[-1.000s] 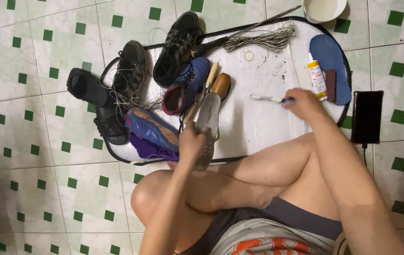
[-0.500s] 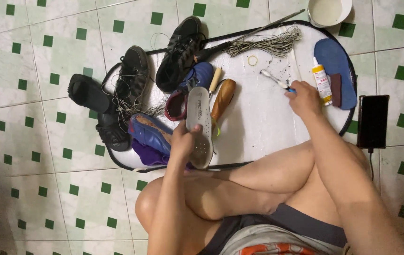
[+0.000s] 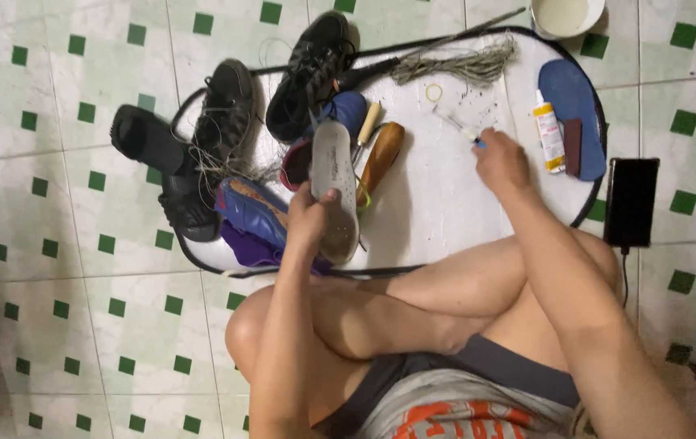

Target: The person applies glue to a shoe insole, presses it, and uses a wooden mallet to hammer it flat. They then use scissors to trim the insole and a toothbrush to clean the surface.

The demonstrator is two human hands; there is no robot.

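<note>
A pale insole [image 3: 335,189] is being held upright over the white round mat [image 3: 445,203] by the left hand [image 3: 309,219], the grip being pinched on its lower end, thumb in front, so that most of the insole is standing above the fingers. A thin brush with a blue handle [image 3: 460,128] is being pinched by the right hand [image 3: 500,162], its tip lying up and to the left of the grip. A glue bottle [image 3: 549,130] is lying just beside that hand, near a blue insole [image 3: 574,97].
</note>
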